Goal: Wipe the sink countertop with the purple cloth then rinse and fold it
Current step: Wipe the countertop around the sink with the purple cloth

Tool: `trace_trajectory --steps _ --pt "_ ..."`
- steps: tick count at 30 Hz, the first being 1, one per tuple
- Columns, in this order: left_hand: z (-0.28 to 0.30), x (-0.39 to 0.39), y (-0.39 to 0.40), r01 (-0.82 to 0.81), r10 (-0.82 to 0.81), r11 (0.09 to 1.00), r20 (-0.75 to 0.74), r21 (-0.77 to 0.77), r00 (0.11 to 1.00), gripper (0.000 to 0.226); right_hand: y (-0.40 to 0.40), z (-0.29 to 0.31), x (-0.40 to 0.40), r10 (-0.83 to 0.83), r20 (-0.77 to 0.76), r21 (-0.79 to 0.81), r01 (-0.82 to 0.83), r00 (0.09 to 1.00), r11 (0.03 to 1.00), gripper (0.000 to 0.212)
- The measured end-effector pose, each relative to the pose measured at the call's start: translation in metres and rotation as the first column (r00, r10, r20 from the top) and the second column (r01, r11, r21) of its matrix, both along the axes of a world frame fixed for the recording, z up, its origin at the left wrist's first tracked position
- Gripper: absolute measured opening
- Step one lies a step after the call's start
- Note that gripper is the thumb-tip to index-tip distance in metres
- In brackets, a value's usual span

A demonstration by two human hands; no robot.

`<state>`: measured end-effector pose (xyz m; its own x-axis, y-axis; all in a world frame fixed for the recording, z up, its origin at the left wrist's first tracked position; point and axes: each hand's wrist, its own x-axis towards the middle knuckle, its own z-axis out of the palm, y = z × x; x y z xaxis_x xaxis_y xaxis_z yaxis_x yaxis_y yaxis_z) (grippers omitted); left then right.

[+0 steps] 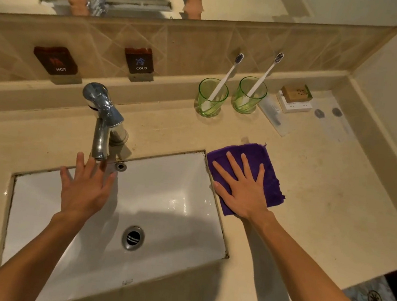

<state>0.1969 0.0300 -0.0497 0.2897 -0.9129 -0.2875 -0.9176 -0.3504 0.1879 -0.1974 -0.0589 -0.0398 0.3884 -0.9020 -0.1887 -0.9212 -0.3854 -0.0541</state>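
The purple cloth (263, 162) lies flat on the beige countertop (312, 188), just right of the white sink basin (175, 192). My right hand (242, 190) presses down on the cloth with fingers spread, palm flat, covering its lower left part. My left hand (85, 187) hovers open over the back left of the basin, fingers apart, fingertips near the spout of the chrome faucet (102, 119). It holds nothing. No water runs from the faucet.
Two green glasses (212, 100) (249, 96) with toothbrushes stand at the back of the counter. A comb packet (273, 114) and soap boxes (296, 97) sit in the back right corner. Hot and cold signs hang on the tiled backsplash. A drain (133, 238) sits in the basin.
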Motion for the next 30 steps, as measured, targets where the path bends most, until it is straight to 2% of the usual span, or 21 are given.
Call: trace_trajectory --steps 8,11,16,21,25,30 --pt "0.008 -0.026 0.026 -0.054 0.047 0.994 -0.075 -0.093 0.996 0.052 0.051 -0.001 -0.021 -0.016 -0.04 0.011 0.017 0.999 1.0 0.061" --pt "0.013 -0.033 0.036 -0.05 0.038 0.994 -0.126 -0.096 0.991 0.053 0.054 0.001 -0.023 -0.028 -0.047 0.027 0.029 0.999 0.999 0.062" --pt "0.026 -0.049 0.05 -0.114 0.096 0.99 -0.188 -0.083 0.977 0.041 0.052 0.006 -0.022 -0.037 -0.025 0.079 0.039 0.999 0.996 0.065" --pt "0.034 -0.05 0.067 -0.026 0.018 0.996 -0.086 -0.091 0.996 0.04 0.046 0.02 -0.02 -0.049 -0.026 0.214 0.054 0.998 0.975 0.063" --pt "0.046 -0.051 0.09 0.041 -0.044 0.981 -0.012 -0.192 0.999 0.048 0.04 0.046 -0.012 -0.108 -0.049 0.376 0.119 0.993 0.919 0.059" --pt "0.064 -0.046 0.122 0.01 -0.003 0.974 0.031 -0.227 1.0 0.055 0.033 0.078 0.013 -0.197 -0.082 0.53 0.21 0.977 0.822 0.062"
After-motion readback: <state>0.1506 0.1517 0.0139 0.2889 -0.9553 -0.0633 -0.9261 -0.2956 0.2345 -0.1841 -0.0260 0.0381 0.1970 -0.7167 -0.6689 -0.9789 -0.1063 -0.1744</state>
